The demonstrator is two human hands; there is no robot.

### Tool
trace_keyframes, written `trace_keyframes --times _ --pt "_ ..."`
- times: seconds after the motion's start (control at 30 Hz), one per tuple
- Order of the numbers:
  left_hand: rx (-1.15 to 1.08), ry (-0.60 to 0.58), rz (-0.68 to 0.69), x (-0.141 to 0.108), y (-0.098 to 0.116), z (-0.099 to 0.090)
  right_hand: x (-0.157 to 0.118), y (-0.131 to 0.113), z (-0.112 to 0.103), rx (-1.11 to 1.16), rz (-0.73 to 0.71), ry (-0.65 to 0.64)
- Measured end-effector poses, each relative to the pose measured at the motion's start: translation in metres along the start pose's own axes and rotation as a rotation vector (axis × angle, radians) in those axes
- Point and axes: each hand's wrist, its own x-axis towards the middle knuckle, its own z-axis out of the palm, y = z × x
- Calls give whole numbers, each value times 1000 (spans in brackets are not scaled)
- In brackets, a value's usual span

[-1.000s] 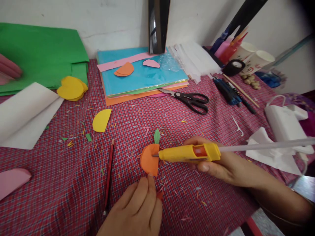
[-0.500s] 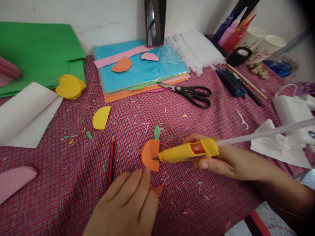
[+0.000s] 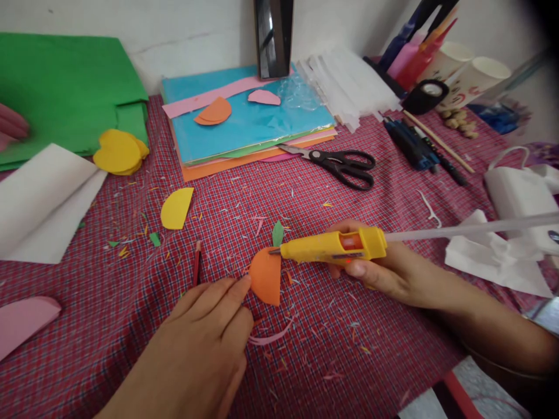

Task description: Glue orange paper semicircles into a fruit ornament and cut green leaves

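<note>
My right hand [image 3: 371, 270] is wrapped round a yellow hot glue gun [image 3: 323, 247], with a pale glue stick [image 3: 463, 228] running out of its back. Its metal nozzle is at the upper part of an orange paper half-circle [image 3: 266, 279]; whether it touches cannot be made out. A small green paper leaf [image 3: 278, 233] sits just above that half-circle. My left hand [image 3: 205, 343] lies flat with fingers stretched, a fingertip touching the half-circle's left edge. Partly hidden under those fingers is a red pencil [image 3: 197, 262]. A yellow paper half-circle [image 3: 177, 208] lies farther left.
Scissors [image 3: 343, 166] lie by a stack of coloured paper [image 3: 248, 131] with a black upright object [image 3: 274, 41] on it. At left are green sheets [image 3: 65, 87], yellow cutouts [image 3: 120, 152], white paper [image 3: 48, 203] and another hand [image 3: 12, 125]. Paper cups [image 3: 484, 78] and pens stand back right.
The glue gun's nozzle has moved up from the middle of the orange half-circle to near its top. My left hand has shifted left, uncovering a curved pink paper strip.
</note>
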Motion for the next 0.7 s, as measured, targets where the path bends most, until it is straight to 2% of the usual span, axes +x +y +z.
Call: trace_keyframes --times 0.2,0.37,0.53,0.7 --pt "5 -43 14 -2 2 -3 1 -2 3 -3 25 -80" --pt "-6 -73 12 -3 2 -5 0 -3 2 -66 -69 -179" --pt "12 -86 3 -4 3 -3 -2 -6 7 -26 -2 -102" --pt "77 -49 11 -9 8 0 -1 -10 13 -84 54 -57"
